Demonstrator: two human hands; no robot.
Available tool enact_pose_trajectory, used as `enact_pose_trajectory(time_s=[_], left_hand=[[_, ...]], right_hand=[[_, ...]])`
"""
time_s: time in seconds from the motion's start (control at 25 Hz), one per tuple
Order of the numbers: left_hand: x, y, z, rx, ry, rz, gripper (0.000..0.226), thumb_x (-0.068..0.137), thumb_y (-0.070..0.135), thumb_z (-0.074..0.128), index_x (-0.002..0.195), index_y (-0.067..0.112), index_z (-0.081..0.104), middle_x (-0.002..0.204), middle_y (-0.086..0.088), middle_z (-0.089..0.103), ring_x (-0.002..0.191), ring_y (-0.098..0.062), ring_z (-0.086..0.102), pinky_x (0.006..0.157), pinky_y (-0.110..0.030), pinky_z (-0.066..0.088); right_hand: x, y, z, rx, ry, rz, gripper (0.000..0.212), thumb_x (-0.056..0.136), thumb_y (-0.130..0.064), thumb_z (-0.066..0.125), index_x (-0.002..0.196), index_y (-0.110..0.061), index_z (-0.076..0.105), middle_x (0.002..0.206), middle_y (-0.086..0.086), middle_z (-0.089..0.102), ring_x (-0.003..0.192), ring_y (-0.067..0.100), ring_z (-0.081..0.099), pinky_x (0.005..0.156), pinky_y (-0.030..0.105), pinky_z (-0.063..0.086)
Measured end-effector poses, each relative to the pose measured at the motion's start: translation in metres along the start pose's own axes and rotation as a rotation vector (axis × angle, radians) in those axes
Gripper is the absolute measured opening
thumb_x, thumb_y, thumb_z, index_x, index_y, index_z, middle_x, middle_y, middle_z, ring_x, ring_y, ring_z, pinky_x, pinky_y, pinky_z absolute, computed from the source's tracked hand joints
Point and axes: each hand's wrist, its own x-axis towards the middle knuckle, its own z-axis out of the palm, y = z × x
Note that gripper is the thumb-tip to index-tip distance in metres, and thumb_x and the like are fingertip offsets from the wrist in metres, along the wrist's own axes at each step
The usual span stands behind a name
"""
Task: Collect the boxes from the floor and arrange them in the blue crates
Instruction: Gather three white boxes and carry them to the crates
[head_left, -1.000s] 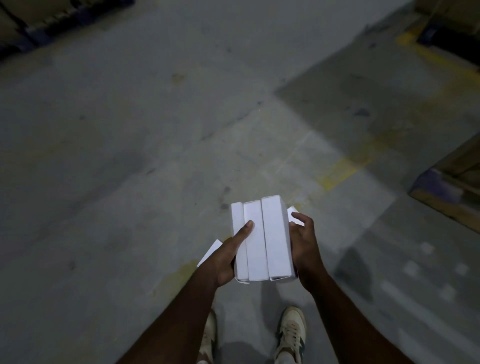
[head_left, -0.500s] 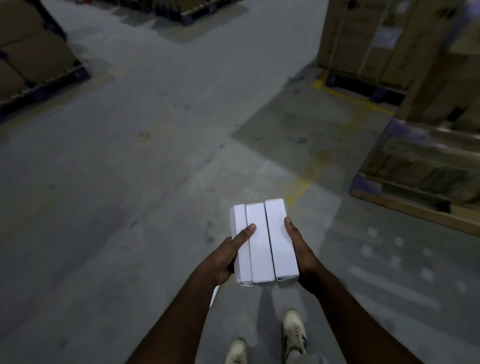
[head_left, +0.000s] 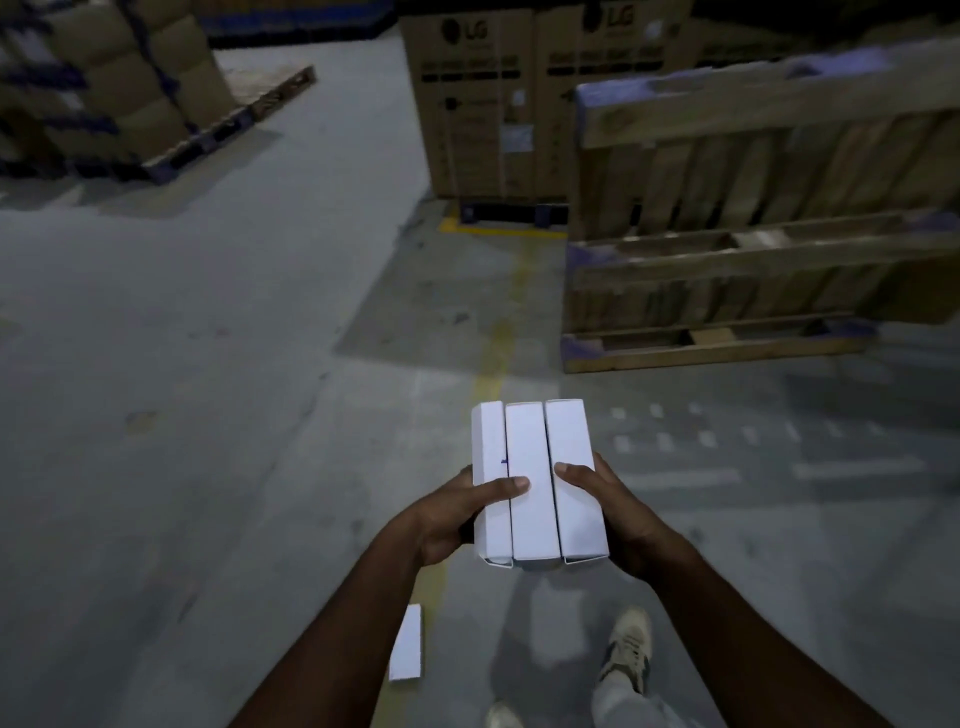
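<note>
Three slim white boxes (head_left: 535, 467) lie side by side in front of me, held between both hands above the concrete floor. My left hand (head_left: 457, 512) grips the left side, its thumb across the top of the left and middle boxes. My right hand (head_left: 610, 506) grips the right side, thumb on the right box. Another white box (head_left: 407, 644) lies on the floor below my left forearm. No blue crate is in view.
Stacked wooden pallets (head_left: 753, 280) stand ahead on the right. Tall cardboard cartons (head_left: 488, 98) stand behind them at centre. More cartons on a pallet (head_left: 119, 88) sit at the far left. A faded yellow line (head_left: 498, 332) runs along the floor ahead. My shoes show at the bottom.
The view has lifted and turned, bringing the pallets and cartons closer. Both thumbs have shifted onto the tops of the boxes. The loose box on the floor now shows beside my left arm.
</note>
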Motion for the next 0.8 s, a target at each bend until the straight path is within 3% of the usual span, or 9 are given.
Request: enact_pose_trajectory(time_s=[0.2,0.4,0.64,0.8], left_hand=[[0.017,0.017,0.071,0.112,-0.125,0.044,0.064,0.078,0.035,0.076,0.137,0.023,0.054,0.125,-0.002,0.071,0.117,-0.026,0.067,0.102,-0.047,0.053],[0.046,0.031,0.162,0.202,-0.25,0.054,0.061,0.078,0.032,0.077,0.134,0.023,0.055,0.123,-0.003,0.072,0.114,-0.026,0.068,0.1,-0.046,0.055],[0.08,0.038,0.294,0.322,-0.469,0.079,0.062,0.081,0.019,0.077,0.138,0.02,0.053,0.128,-0.006,0.07,0.116,-0.027,0.067,0.098,-0.044,0.055],[0.09,0.036,0.387,0.392,-0.597,0.075,0.058,0.081,0.016,0.077,0.135,0.021,0.054,0.124,-0.004,0.072,0.112,-0.025,0.069,0.089,-0.037,0.058]], right_hand=[[-0.063,-0.021,-0.045,0.141,0.149,-0.107,0.056,0.09,-0.043,0.064,0.138,-0.023,0.044,0.127,0.008,0.066,0.113,0.031,0.066,0.098,0.055,0.05],[-0.117,-0.034,-0.113,0.208,0.258,-0.167,0.068,0.081,-0.057,0.062,0.14,-0.028,0.043,0.129,0.01,0.065,0.114,0.035,0.064,0.098,0.058,0.049],[-0.196,-0.037,-0.219,0.205,0.417,-0.316,0.075,0.079,-0.038,0.076,0.142,-0.026,0.038,0.133,0.008,0.061,0.118,0.033,0.062,0.1,0.057,0.049],[-0.26,-0.035,-0.281,0.23,0.501,-0.402,0.073,0.079,-0.023,0.078,0.142,-0.023,0.04,0.134,0.009,0.061,0.12,0.033,0.061,0.101,0.058,0.047]])
